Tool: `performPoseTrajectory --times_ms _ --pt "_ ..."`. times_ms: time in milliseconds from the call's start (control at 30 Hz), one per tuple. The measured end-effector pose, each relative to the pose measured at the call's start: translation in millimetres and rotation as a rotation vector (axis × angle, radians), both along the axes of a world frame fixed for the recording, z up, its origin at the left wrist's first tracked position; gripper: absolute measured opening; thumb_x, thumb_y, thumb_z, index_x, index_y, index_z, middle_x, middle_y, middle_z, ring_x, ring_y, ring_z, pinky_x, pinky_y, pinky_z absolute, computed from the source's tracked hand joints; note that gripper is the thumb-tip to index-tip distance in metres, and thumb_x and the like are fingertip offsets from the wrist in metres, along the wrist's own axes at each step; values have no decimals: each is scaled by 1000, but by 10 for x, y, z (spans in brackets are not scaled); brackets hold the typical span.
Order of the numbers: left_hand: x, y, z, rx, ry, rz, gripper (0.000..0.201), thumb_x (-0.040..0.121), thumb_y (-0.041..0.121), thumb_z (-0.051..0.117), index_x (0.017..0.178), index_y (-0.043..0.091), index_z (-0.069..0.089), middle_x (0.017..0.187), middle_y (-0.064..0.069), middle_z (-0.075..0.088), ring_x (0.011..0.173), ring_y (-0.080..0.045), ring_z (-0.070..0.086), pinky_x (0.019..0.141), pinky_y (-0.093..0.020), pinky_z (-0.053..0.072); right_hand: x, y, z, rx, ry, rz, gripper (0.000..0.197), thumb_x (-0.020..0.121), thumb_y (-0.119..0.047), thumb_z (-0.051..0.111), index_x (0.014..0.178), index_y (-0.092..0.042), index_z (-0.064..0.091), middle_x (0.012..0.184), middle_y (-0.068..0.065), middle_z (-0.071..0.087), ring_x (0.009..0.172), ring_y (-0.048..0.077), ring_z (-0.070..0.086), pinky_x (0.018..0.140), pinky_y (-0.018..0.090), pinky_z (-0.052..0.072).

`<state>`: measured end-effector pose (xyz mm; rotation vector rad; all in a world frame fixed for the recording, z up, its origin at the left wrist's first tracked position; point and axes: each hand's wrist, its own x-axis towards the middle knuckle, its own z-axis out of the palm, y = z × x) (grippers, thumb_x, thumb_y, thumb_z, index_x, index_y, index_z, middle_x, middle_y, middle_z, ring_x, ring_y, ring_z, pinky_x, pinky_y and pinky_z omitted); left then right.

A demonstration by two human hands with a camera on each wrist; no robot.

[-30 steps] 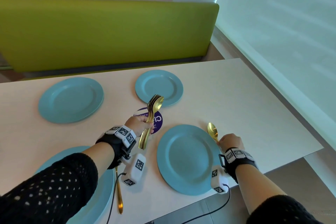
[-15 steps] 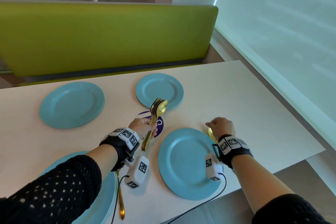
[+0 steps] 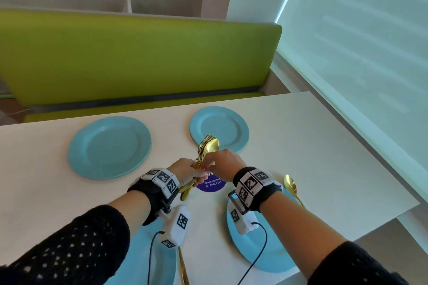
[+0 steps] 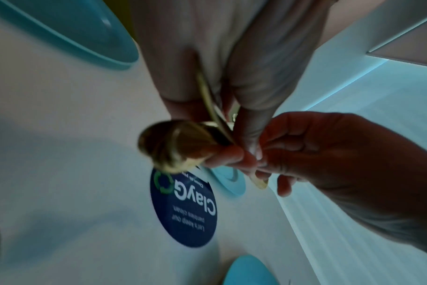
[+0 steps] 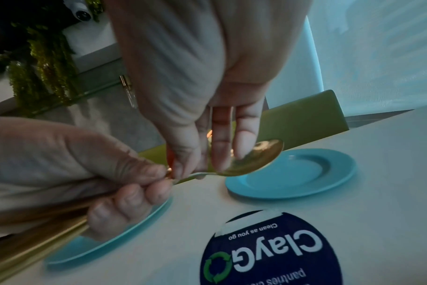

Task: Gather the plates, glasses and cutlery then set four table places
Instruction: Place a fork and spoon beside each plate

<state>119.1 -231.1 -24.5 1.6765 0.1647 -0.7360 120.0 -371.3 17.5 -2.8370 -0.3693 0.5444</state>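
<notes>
Green bench seating backs the pale counter [image 3: 289, 146], and the purple round sticker [image 3: 212, 185] at its middle serves as landmark. From the head view, two blue plates lie beyond the sticker, one to the far left [image 3: 108, 147] and one just behind [image 3: 220, 131]; two more sit nearer than it, under the wrists. A lone gold spoon [image 3: 292, 186] rests right of the sticker, beside the near right plate [image 3: 259, 250]. Above the sticker the left hand [image 3: 187, 173] is curled round a bundle of gold cutlery [image 3: 207, 148], heads fanned upward, while the right hand [image 3: 223, 163] pinches at the bundle.

The left wrist view, blurred, shows the handle ends clustered over the sticker, fingers of both hands meeting there.

The right wrist view shows thumb and forefinger [image 5: 183, 154] nipping the neck of one spoon [image 5: 254, 158], remaining fingers straight.

Risk, as I judge it: drawing one piece from a tight fan may drag neighbours loose, and slick metal could slip and clatter onto the plate behind the sticker.
</notes>
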Motion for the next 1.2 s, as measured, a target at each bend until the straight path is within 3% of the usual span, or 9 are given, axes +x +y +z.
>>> performPoseTrajectory --times_ms 200,400,500,633,800,967,1033,1133,1200 --pt "182 362 9 -25 -24 -64 11 87 3 58 76 7 58 67 -6 65 55 -13 55 54 -22 43 140 345 66 -31 8 55 20 91 -19 58 110 -18 65 111 3 67 102 21 62 87 32 50" --pt "419 449 -94 78 -74 42 18 93 8 50 75 11 50 69 -5 64 44 -6 59 47 -18 43 406 235 39 -180 60 69 21 92 -22 54 105 -21 71 110 2 66 107 19 57 90 32 49" --pt "591 530 -179 121 -90 144 18 94 8 48 76 12 48 69 -1 63 37 2 55 40 -12 41 723 -116 -12 -151 73 -83 18 89 -24 60 102 -23 72 113 -1 67 111 18 57 95 31 48" --pt "774 634 -279 168 -79 240 21 95 9 47 75 13 47 70 0 61 53 -10 56 45 -17 41 1199 -650 -102 -135 21 -381 23 86 -28 63 106 -20 72 117 2 67 113 21 59 96 24 45" --pt "986 663 -377 150 -58 317 23 95 7 47 73 14 46 72 -3 60 57 -15 53 51 -22 40 1672 -1113 -274 -281 16 -597 34 91 -32 52 116 -16 67 125 5 63 115 24 59 93 29 46" --pt "1130 596 -430 139 -70 352 22 95 6 46 74 13 46 73 -4 60 56 -13 53 37 -12 41 1996 -1306 -591 -297 100 -726 28 91 -25 52 103 -6 68 111 12 67 97 28 62 73 26 42" --pt "1171 555 -455 127 -63 368 21 95 5 46 75 12 47 73 -5 60 57 -15 52 36 -11 40 2077 -1341 -709 -294 115 -748 26 91 -24 53 98 -4 68 99 13 65 90 29 59 70 26 39" --pt "1225 490 -493 109 -55 393 20 95 4 46 75 11 47 72 -5 59 56 -15 51 36 -10 40 2168 -1379 -857 -293 118 -772 26 91 -20 53 72 -4 60 77 9 57 80 27 56 68 26 40" --pt "1252 454 -526 97 -47 404 20 95 4 47 76 11 47 72 -6 59 54 -13 51 37 -11 40 2200 -1376 -907 -273 109 -798 24 89 -18 53 70 -5 62 74 9 60 74 25 53 66 26 40"
